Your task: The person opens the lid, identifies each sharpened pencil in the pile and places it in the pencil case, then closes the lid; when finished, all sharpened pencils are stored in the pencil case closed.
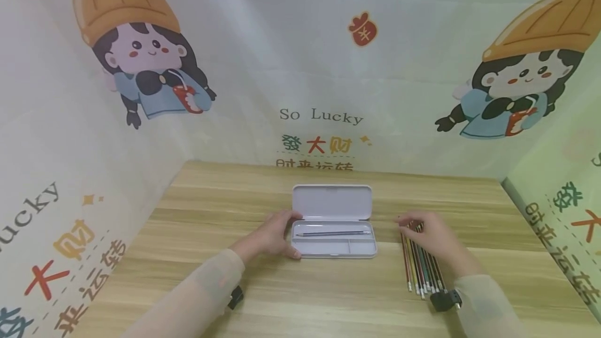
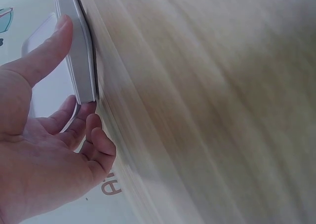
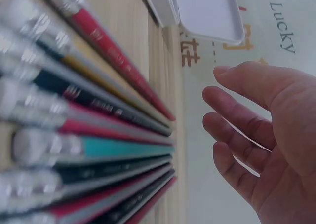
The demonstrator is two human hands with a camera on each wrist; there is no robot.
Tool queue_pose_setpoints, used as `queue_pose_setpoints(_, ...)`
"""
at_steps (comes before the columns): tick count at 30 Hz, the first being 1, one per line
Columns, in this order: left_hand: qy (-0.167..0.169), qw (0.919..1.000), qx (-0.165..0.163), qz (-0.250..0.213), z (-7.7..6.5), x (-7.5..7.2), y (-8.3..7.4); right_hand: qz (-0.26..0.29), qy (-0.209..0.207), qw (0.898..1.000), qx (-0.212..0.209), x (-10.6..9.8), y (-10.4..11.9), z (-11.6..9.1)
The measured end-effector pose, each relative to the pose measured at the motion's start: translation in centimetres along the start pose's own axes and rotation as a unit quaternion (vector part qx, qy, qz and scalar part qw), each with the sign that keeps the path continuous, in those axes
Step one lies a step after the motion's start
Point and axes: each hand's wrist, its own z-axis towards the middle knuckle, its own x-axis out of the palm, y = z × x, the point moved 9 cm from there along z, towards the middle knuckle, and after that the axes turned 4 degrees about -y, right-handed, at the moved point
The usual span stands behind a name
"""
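Observation:
An open white pencil case (image 1: pixel 339 248) lies on the table, its lid (image 1: pixel 332 202) tipped back. One dark pencil (image 1: pixel 333 233) rests in the long rear compartment. My left hand (image 1: pixel 274 233) holds the case at its left end; in the left wrist view the thumb (image 2: pixel 61 36) lies along the front side and fingertips (image 2: pixel 89 108) bend round the far corner. To the right, my right hand (image 1: pixel 429 228) hovers over the far ends of a bunch of pencils (image 1: pixel 418 265). Its fingers are loosely bent with nothing between them in the right wrist view.
The pencils fan out on the wooden table (image 1: pixel 211 197), eraser ends toward me, in red, teal, yellow and dark colours. A printed cloth (image 1: pixel 244 67) stands behind the table and along both sides. Each wrist bears a small black device (image 1: pixel 445 300).

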Motion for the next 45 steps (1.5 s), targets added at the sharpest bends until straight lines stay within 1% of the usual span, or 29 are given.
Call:
queue_pose_setpoints(5, -0.005, 1.0000, 0.008, 0.004, -0.1, -0.2, -0.2, -0.013, 0.002, 1.000, 0.020, -0.4, -1.3, -0.4)
queue_pose_setpoints(8, -0.008, 0.9999, 0.008, 0.004, 0.0, -0.2, -0.1, -0.017, 0.005, 0.999, 0.038, -0.7, -2.1, -0.7)
queue_pose_setpoints(13, -0.005, 1.0000, 0.001, 0.001, 0.0, -0.1, 0.1, -0.021, 0.015, 0.996, 0.082, -1.0, -3.3, -1.4)
queue_pose_setpoints(18, -0.002, 1.0000, 0.004, 0.000, -0.1, -0.1, -0.1, -0.011, 0.025, 0.992, 0.121, -1.4, -4.6, -2.3)
queue_pose_setpoints(22, -0.002, 1.0000, 0.003, 0.001, -0.1, -0.1, -0.2, -0.005, 0.029, 0.990, 0.136, -1.4, -5.2, -3.0)
queue_pose_setpoints(27, -0.002, 1.0000, 0.005, 0.006, -0.1, -0.1, -0.1, -0.015, 0.029, 0.991, 0.130, -1.4, -5.2, -3.2)
queue_pose_setpoints(30, -0.003, 0.9999, 0.011, 0.006, 0.0, -0.1, 0.0, -0.032, 0.028, 0.991, 0.129, -1.4, -5.2, -3.1)
queue_pose_setpoints(35, -0.002, 0.9999, 0.009, 0.006, 0.1, 0.0, 0.2, -0.061, 0.034, 0.991, 0.117, -1.4, -4.7, -2.7)
queue_pose_setpoints(45, -0.001, 1.0000, 0.000, 0.001, 0.1, -0.1, 0.1, -0.074, 0.048, 0.990, 0.110, -1.0, -4.2, -1.9)
